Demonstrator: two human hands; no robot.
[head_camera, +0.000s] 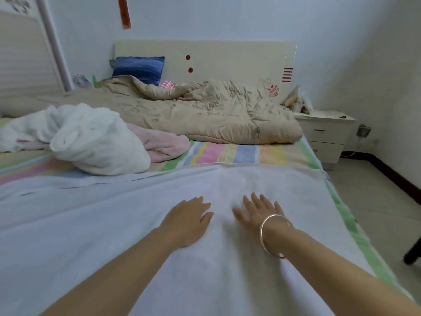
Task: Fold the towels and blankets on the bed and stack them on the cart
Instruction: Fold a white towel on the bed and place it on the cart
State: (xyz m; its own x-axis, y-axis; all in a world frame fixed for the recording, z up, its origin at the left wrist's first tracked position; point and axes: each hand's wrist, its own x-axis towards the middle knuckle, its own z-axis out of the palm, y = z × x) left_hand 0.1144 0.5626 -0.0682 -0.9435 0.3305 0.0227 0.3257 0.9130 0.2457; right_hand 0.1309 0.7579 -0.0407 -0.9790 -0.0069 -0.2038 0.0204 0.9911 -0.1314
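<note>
- Pale blanket: lies spread flat over the near half of the bed, filling the view from 3 o'clock through 6 to 9 o'clock.
- Left hand and right hand: both rest palm-down on the pale blanket just below centre. The fingers are straight and slightly spread and grip nothing. The hands are near each other but apart.
- Unfolded items: a crumpled white towel at 9 o'clock, a pink towel touching its 3 o'clock side, and a tan quilt at 12 o'clock.
- Cart: not in view.
- Risk: flat palms may push a ridge of slack cloth ahead of them, which would set a crooked fold.
- Risk: the 3 o'clock edge lies along the bed side, so a hard pull could slide it to the floor.
- Risk: the bracelet may snag the weave.
</note>
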